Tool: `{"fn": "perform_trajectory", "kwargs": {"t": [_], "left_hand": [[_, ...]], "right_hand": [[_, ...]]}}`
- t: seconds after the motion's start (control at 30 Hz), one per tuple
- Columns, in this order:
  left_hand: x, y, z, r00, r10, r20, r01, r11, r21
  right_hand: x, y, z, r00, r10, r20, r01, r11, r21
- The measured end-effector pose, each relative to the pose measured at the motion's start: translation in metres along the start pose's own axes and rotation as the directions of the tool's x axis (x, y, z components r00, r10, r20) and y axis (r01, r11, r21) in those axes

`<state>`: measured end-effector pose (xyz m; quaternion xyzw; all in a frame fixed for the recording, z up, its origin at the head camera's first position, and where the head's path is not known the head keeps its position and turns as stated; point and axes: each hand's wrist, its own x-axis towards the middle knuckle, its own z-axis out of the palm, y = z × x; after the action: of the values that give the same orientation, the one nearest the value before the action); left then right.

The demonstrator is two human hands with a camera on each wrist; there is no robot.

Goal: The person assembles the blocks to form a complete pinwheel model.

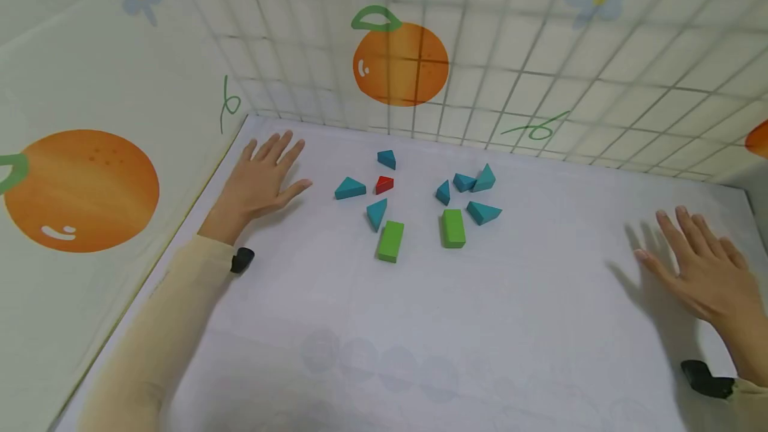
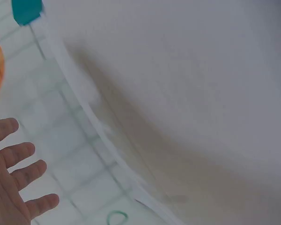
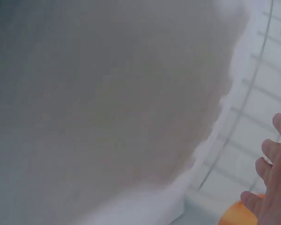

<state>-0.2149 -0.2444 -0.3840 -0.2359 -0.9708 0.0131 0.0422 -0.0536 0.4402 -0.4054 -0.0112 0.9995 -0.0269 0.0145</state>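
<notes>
On the left of the white table my left hand [image 1: 259,175] spreads its fingers with nothing in them, palm down. My right hand [image 1: 711,269], also spread and holding nothing, is at the far right and casts a shadow. Between the hands lie small blocks: a red triangular block [image 1: 385,185], a green block [image 1: 391,242] and a second green block [image 1: 453,229]. Blue triangular blocks are scattered about them, among them one [image 1: 351,188] nearest my left hand and one [image 1: 484,213] toward the right. In the left wrist view a blue block [image 2: 26,11] shows at the top corner.
A white curtain with a printed orange [image 1: 401,64] and grid lines stands along the table's back edge. Another curtain with a large orange [image 1: 81,191] borders the left side. Each wrist bears a black device [image 1: 243,260]. The white table [image 1: 480,325] extends toward the front.
</notes>
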Motion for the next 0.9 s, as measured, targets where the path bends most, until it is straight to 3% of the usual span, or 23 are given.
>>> {"fn": "perform_trajectory", "kwargs": {"t": [0.2, 0.37, 0.63, 0.8, 0.9], "left_hand": [[0.000, 0.032, -0.001, 0.992, 0.100, -0.079, -0.101, 0.995, -0.010], [0.003, 0.064, -0.004, 0.971, 0.202, -0.127, -0.201, 0.979, 0.019], [0.010, 0.115, -0.006, 0.909, 0.378, -0.173, -0.381, 0.925, 0.020], [0.013, 0.137, -0.005, 0.868, 0.449, -0.211, -0.459, 0.888, -0.002], [0.013, 0.145, -0.005, 0.853, 0.471, -0.224, -0.490, 0.871, -0.037]], "right_hand": [[0.007, -0.034, 0.000, 0.992, -0.117, -0.037, 0.117, 0.993, 0.013], [0.016, -0.066, -0.001, 0.964, -0.249, -0.092, 0.254, 0.966, 0.053], [0.034, -0.127, -0.002, 0.923, -0.354, -0.149, 0.367, 0.927, 0.076], [0.045, -0.158, -0.003, 0.895, -0.411, -0.175, 0.429, 0.900, 0.081], [0.051, -0.173, -0.002, 0.882, -0.435, -0.183, 0.455, 0.886, 0.087]]}}
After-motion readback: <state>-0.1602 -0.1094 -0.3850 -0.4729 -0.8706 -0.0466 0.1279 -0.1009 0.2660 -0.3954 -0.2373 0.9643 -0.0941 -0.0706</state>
